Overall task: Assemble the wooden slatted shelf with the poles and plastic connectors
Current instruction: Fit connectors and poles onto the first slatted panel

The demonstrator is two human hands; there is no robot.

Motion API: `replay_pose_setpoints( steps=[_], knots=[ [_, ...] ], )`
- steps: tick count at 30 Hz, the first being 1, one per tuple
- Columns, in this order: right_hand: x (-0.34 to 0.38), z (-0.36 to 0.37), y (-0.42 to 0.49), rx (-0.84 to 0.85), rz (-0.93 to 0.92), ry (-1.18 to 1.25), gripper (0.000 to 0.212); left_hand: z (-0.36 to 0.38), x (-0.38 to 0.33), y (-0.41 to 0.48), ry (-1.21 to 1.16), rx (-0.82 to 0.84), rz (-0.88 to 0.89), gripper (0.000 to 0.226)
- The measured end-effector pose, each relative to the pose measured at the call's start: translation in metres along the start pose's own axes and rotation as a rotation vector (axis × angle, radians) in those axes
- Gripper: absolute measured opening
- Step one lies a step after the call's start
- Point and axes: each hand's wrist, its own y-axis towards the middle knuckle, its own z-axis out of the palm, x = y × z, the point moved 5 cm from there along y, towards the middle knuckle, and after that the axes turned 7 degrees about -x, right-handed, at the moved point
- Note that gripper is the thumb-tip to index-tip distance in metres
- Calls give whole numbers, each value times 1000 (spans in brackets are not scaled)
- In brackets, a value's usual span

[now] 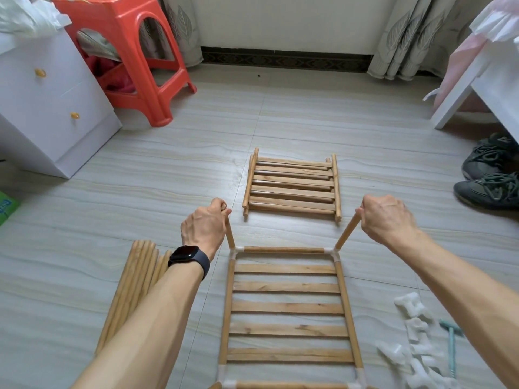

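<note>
A slatted wooden shelf lies flat on the floor in front of me, with white plastic connectors at its corners, such as the far left connector and the far right connector. A pole rises from each far connector. My left hand grips the top of the left pole. My right hand grips the top of the right pole. Farther off lies a stack of slatted panels. Spare poles lie in a bundle at my left, partly behind my forearm.
Loose white connectors and a teal tool lie at the right. A white drawer cabinet and red plastic stool stand back left. Shoes and white furniture are at the right.
</note>
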Motion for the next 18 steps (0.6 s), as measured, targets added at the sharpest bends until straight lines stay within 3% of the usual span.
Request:
replay_pose_setpoints(
  steps=[9,11,13,15,18],
  knots=[
    [-2,1,-5,19,58,63,28,1,1,-3,-40,3,-47,28],
    [-10,8,-7,44,133,239,23,2,-1,-5,-69,45,-77,31],
    [-25,11,-17,100,259,602,15,3,-4,-13,-42,62,-51,57],
    [-45,13,-44,135,404,937,37,0,-16,-27,-37,-1,46,84],
    [-84,31,-104,110,499,959,39,10,-51,-57,-45,22,263,89]
  ],
)
